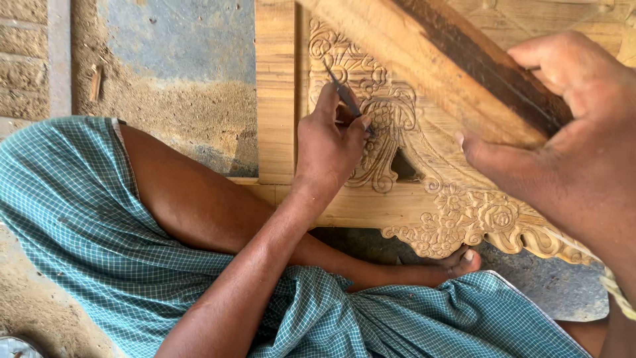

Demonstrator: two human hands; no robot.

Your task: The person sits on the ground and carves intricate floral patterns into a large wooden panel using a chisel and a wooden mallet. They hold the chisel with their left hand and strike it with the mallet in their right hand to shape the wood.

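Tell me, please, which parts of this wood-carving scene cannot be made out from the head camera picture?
- Tip of the thin dark metal carving tool: hidden behind the left hand where it meets the pale carved floral wooden panel.
- Top of the long wooden mallet-like block: cut off by the upper edge.
- Palm of the right hand: blurred, close to the lens, wrist cut off at the right edge.
- Round pale object: cut off at the bottom left corner.

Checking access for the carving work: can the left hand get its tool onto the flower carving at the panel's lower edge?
Probably yes. The left hand holds the thin tool on the carved panel, and the flower carving lies uncovered nearby, though the right hand sits close above it.
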